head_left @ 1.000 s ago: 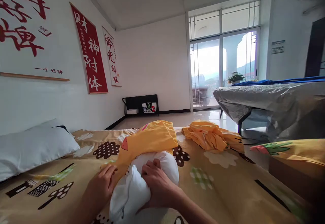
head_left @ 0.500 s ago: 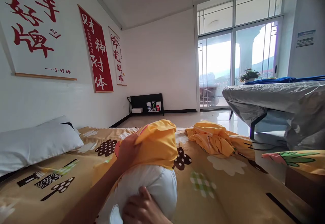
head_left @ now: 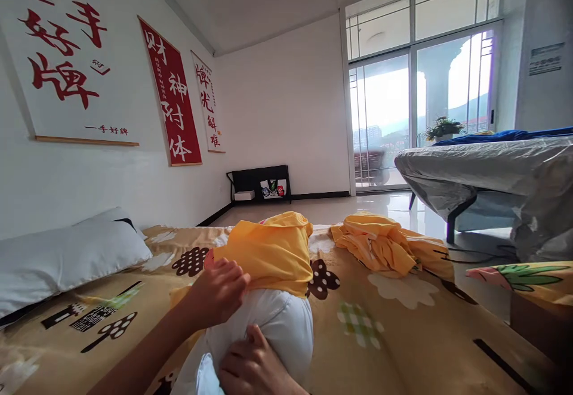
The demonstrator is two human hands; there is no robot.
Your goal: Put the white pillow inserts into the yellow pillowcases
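A white pillow (head_left: 286,323) lies on the patterned bed sheet (head_left: 394,335) in front of me, its far part inside a yellow pillowcase (head_left: 268,255). My left hand (head_left: 224,290) is closed on the near edge of the pillowcase, at its left side. Below it, my right hand (head_left: 257,359) presses into the bare part of the pillow with curled fingers, gripping the white fabric. The far end of the pillow is hidden under the yellow cloth.
Another white pillow (head_left: 67,258) rests at the left. Crumpled yellow cloth (head_left: 380,243) lies to the right on the bed, and more yellow printed fabric (head_left: 532,281) at the right edge. Beyond stands a plastic-covered table (head_left: 483,165); a low black rack (head_left: 259,180) is by the far wall.
My left hand has drawn back toward me and down with the pillowcase's edge, stretching the cloth out flatter. My right hand has stayed on the pillow.
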